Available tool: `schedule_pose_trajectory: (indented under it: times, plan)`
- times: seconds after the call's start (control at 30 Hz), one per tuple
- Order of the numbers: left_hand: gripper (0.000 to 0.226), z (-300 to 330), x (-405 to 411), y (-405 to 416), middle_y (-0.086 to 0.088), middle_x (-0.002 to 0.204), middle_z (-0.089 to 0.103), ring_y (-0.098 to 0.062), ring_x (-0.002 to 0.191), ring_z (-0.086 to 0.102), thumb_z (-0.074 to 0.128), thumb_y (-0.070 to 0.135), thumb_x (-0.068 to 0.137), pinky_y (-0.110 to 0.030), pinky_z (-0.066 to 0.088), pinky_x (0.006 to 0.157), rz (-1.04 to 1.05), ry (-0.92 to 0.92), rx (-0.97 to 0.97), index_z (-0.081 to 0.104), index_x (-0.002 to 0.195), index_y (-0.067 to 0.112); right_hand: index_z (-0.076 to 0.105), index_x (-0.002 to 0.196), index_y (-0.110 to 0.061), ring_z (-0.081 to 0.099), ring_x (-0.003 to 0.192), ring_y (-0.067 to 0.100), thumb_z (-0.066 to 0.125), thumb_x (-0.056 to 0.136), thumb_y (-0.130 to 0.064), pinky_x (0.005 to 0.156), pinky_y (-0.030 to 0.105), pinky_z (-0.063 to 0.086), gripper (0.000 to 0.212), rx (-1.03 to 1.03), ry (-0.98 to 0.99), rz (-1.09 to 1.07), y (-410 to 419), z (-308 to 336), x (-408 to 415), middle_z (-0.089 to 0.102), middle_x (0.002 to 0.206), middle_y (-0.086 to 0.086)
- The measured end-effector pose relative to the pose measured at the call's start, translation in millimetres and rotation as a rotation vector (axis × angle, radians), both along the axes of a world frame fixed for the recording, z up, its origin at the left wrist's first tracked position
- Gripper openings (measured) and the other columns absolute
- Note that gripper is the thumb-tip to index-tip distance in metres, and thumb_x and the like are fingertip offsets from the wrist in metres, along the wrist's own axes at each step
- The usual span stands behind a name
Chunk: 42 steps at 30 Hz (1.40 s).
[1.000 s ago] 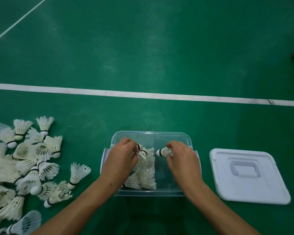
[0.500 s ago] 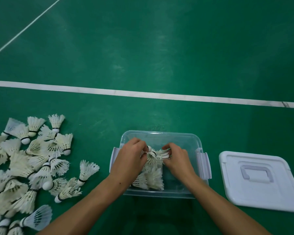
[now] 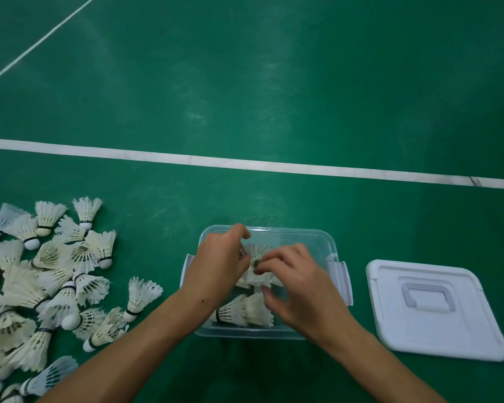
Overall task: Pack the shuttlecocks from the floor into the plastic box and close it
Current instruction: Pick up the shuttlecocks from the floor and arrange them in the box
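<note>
Head view: a white lid point(image 3: 431, 309) lies flat on the green floor point(image 3: 245, 82) right of the clear plastic box point(image 3: 329, 242); loose shuttlecocks point(image 3: 56, 274) are heaped left of it. Both hands reach into the box. Left hand point(image 3: 218, 266) and right hand point(image 3: 297, 286) fingers pinch a shuttlecock point(image 3: 258, 253), feathers toward the camera, above 2 lying flat point(image 3: 245, 311).

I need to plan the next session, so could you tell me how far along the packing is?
Early on. Done: a few shuttlecocks lie in the clear box. In hand: the left hand and right hand arrange a shuttlecock inside it. Left: the big pile on the floor, and the lid lies beside the box.
</note>
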<state>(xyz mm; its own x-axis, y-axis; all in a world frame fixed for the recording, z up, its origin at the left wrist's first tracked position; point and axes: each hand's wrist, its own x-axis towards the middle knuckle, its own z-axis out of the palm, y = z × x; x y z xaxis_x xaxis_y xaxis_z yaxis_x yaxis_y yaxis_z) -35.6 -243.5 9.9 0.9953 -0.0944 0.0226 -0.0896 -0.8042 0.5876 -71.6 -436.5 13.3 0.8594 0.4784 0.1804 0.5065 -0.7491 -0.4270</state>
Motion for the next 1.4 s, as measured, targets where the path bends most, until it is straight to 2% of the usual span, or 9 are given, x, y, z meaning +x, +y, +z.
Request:
schedule_pose_trajectory:
  times: [0.2,0.33,0.43,0.53,0.7,0.83,0.93,1.23,1.4]
  plan:
    - [0.021,12.5,13.8,-5.3,0.004,0.087,0.075,-0.011,0.081,0.069,0.083,0.02,0.086,-0.034,0.061,0.081,-0.01,0.053,-0.03,0.074,0.105,0.016,0.071,0.101,-0.024,0.056,0.089,0.025,0.085,0.075,-0.018,0.062,0.038,0.051,0.03,-0.213,-0.13,-0.063,6.7,-16.3,8.5,0.072,0.09,-0.007]
    - [0.028,20.8,14.3,-2.1,0.01,0.077,0.073,0.001,0.071,0.067,0.088,0.042,0.08,-0.014,0.054,0.066,0.034,0.046,-0.131,0.074,0.091,0.02,0.07,0.097,-0.027,0.06,0.074,0.024,0.086,0.078,-0.017,0.059,0.034,0.045,0.027,-0.233,-0.167,-0.163,-4.3,-10.0,4.1,0.07,0.083,-0.008]
    - [0.03,20.7,10.4,5.4,0.012,0.07,0.071,0.003,0.066,0.066,0.085,0.047,0.081,-0.018,0.056,0.064,0.044,0.014,-0.12,0.072,0.083,0.021,0.068,0.094,-0.027,0.064,0.067,0.023,0.086,0.081,-0.023,0.053,0.034,0.046,0.023,-0.185,-0.092,-0.371,-20.0,-3.8,-1.3,0.07,0.08,-0.008]
    - [0.034,5.1,4.3,1.4,0.008,0.075,0.076,-0.005,0.073,0.069,0.082,0.049,0.084,-0.035,0.061,0.078,-0.056,0.106,0.004,0.073,0.1,0.021,0.062,0.107,-0.028,0.07,0.071,0.028,0.082,0.085,-0.028,0.054,0.037,0.051,0.029,-0.212,-0.002,-0.528,-27.4,-6.1,-3.2,0.073,0.085,-0.007]
    - [0.071,-21.9,6.0,-29.8,-0.009,0.111,0.074,-0.029,0.109,0.068,0.078,0.058,0.085,-0.041,0.057,0.09,-0.29,0.225,0.288,0.051,0.144,0.03,0.061,0.124,-0.027,0.073,0.079,0.033,0.076,0.09,-0.027,0.058,0.039,0.052,0.037,-0.3,0.076,-0.578,-14.0,-8.6,-1.5,0.077,0.094,-0.003]
    - [0.084,-34.5,18.8,-42.1,-0.01,0.122,0.07,-0.03,0.115,0.066,0.081,0.058,0.081,-0.042,0.055,0.093,-0.338,0.28,0.337,0.044,0.152,0.033,0.065,0.112,-0.021,0.071,0.067,0.031,0.081,0.085,-0.019,0.051,0.034,0.045,0.032,-0.391,0.1,-0.585,-7.0,-8.1,0.3,0.076,0.081,0.001]
    - [0.089,-42.0,24.8,-45.5,-0.008,0.124,0.072,-0.029,0.117,0.066,0.083,0.061,0.078,-0.043,0.055,0.093,-0.35,0.306,0.366,0.044,0.153,0.033,0.06,0.115,-0.021,0.071,0.076,0.031,0.073,0.092,-0.017,0.057,0.036,0.043,0.026,-0.341,0.144,-0.576,-6.2,-16.3,5.3,0.076,0.087,0.002]
    - [0.047,-54.3,28.1,-40.4,-0.005,0.111,0.072,-0.026,0.096,0.069,0.075,0.043,0.091,-0.037,0.055,0.081,-0.301,0.275,0.405,0.062,0.133,0.028,0.057,0.13,-0.017,0.07,0.092,0.025,0.071,0.095,-0.012,0.076,0.034,0.052,0.038,-0.092,0.24,-0.556,-7.9,-30.3,20.9,0.076,0.104,0.003]
    - [0.041,-59.1,28.1,-38.5,-0.004,0.102,0.073,-0.025,0.089,0.069,0.076,0.04,0.09,-0.038,0.06,0.081,-0.28,0.252,0.38,0.063,0.127,0.026,0.061,0.109,-0.015,0.067,0.065,0.033,0.073,0.081,0.005,0.054,0.039,0.047,0.036,-0.233,0.107,-0.544,-5.5,-24.0,11.8,0.072,0.085,0.008]
